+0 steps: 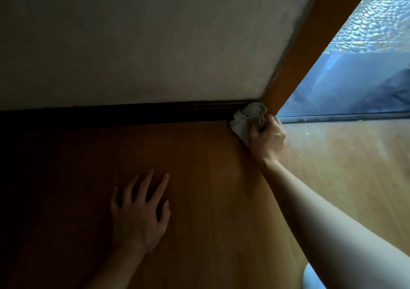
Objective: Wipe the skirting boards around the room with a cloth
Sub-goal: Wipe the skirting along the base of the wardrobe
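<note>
right hand [267,138] presses cloth [248,118] into skirting board [133,113] corner.

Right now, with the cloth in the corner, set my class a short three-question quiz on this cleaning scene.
1. True or false: the left hand holds the cloth.
2. Where does the right hand hold the cloth? A) mid-wall B) where the skirting board meets the wooden post C) on the glass
3. What does the left hand rest on?
Key: 1 false; 2 B; 3 the floor, fingers spread.
</note>
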The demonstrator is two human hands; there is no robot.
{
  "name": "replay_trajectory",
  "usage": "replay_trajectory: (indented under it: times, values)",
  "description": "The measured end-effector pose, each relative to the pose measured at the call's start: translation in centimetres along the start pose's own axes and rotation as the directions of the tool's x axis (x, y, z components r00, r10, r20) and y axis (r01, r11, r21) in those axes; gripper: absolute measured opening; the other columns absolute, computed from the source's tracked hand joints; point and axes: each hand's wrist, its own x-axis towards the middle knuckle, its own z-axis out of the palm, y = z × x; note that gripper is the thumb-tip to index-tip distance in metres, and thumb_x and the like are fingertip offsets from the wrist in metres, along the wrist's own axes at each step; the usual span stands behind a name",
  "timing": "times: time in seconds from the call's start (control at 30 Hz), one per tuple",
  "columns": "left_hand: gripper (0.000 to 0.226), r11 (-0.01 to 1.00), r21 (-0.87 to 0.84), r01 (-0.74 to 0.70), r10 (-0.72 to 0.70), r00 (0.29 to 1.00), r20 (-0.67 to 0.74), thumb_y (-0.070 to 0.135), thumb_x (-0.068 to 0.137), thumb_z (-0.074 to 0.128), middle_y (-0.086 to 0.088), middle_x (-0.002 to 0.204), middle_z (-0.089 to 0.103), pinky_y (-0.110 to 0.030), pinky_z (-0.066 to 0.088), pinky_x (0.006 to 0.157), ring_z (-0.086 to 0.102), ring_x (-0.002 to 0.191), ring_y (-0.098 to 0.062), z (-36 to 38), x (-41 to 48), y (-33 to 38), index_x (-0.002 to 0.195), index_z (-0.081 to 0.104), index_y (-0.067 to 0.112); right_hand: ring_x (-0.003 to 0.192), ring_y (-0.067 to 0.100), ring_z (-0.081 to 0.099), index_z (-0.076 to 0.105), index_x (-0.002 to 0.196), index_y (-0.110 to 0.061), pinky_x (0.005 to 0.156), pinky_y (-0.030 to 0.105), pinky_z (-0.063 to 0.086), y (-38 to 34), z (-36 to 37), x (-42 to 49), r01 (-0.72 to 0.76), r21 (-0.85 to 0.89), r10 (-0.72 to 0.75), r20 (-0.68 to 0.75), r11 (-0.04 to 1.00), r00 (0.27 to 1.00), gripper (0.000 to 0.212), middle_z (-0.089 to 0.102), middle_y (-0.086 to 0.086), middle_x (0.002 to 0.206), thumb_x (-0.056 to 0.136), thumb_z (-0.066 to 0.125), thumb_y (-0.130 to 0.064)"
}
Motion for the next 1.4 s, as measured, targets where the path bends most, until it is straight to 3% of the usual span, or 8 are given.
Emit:
replay_trajectory:
  times: [0.23,0.4,0.6,0.73,0.9,1.07,1.23,1.4]
  values:
    - [0.067,1.000,0.003,0.008,-0.008,1.000,0.009,0.057,0.087,0.028,-0.006,0.151,0.050,-0.070,0.038,0.101,0.048,0.132,-0.040,-0.1,0.0,0.1,0.149,0.041,0.037,0.092,0.032,0.060,0.061,0.101,-0.006,0.071,0.030,0.041,0.7,-0.8,0.6,-0.002,-0.039,0.002,0.016,0.999,1.000,0.025,0.063,0.012,0.102,0.091,0.063,-0.029]
    - [0.064,1.000,0.000,-0.018,0.018,1.000,-0.019,0.055,0.088,0.032,-0.007,0.150,0.050,-0.070,0.037,0.102,0.049,0.131,-0.041,0.5,0.2,-0.2,0.148,0.047,0.036,0.100,0.033,0.057,0.055,0.113,-0.004,0.078,0.040,0.046,0.4,-0.3,0.3,0.064,-0.042,-0.061,0.060,0.997,0.996,0.039,0.059,0.014,0.114,0.093,0.064,-0.036]
    - [0.065,0.999,-0.023,-0.026,0.026,1.000,-0.015,0.056,0.088,0.032,-0.006,0.151,0.049,-0.070,0.035,0.103,0.047,0.133,-0.039,0.5,0.2,-0.8,0.148,0.046,0.037,0.098,0.035,0.059,0.059,0.112,-0.004,0.078,0.037,0.044,0.4,-0.5,0.2,0.020,-0.021,-0.020,-0.004,1.000,1.000,0.031,0.063,0.015,0.109,0.093,0.064,-0.028]
    - [0.064,0.998,-0.046,-0.032,0.031,0.999,-0.010,0.055,0.088,0.033,-0.005,0.150,0.050,-0.070,0.034,0.103,0.046,0.134,-0.039,0.2,0.2,-0.9,0.148,0.048,0.037,0.100,0.035,0.059,0.061,0.113,-0.004,0.081,0.042,0.047,-1.6,0.8,-0.9,0.111,-0.026,-0.109,0.064,0.994,0.992,0.030,0.062,0.016,0.112,0.092,0.064,-0.025]
    - [0.064,0.998,-0.036,-0.043,0.043,0.999,-0.005,0.056,0.088,0.033,-0.004,0.151,0.049,-0.069,0.034,0.103,0.046,0.135,-0.038,0.4,0.3,-1.1,0.148,0.047,0.038,0.094,0.029,0.059,0.061,0.112,-0.009,0.072,0.029,0.038,-5.2,4.3,-3.1,0.272,0.007,-0.268,0.180,0.962,0.946,0.027,0.060,0.011,0.109,0.093,0.061,-0.028]
    - [0.063,0.999,-0.029,-0.037,0.037,0.999,-0.021,0.057,0.089,0.033,-0.002,0.151,0.050,-0.070,0.035,0.104,0.046,0.135,-0.036,0.9,0.4,-1.4,0.148,0.046,0.040,0.095,0.031,0.059,0.061,0.107,-0.007,0.071,0.028,0.037,-4.4,4.0,-3.0,0.192,0.001,-0.192,0.077,0.981,0.978,0.025,0.060,0.012,0.108,0.092,0.064,-0.026]
    - [0.064,0.999,-0.022,-0.028,0.028,0.999,-0.016,0.058,0.089,0.030,-0.002,0.153,0.047,-0.069,0.033,0.106,0.044,0.137,-0.036,1.1,0.6,-1.2,0.149,0.043,0.041,0.086,0.028,0.060,0.060,0.106,-0.008,0.065,0.027,0.033,-5.8,4.9,-3.5,0.337,-0.028,-0.329,0.160,0.941,0.931,0.026,0.060,0.010,0.104,0.091,0.065,-0.028]
    - [0.066,0.999,-0.035,-0.026,0.026,1.000,-0.007,0.059,0.090,0.022,0.000,0.158,0.040,-0.067,0.028,0.110,0.039,0.141,-0.034,1.0,0.5,-1.3,0.152,0.036,0.042,0.093,0.038,0.060,0.059,0.108,-0.008,0.071,0.038,0.043,-2.6,1.7,-0.8,0.224,-0.151,-0.208,0.110,0.963,0.972,0.027,0.061,0.016,0.107,0.091,0.062,-0.028]
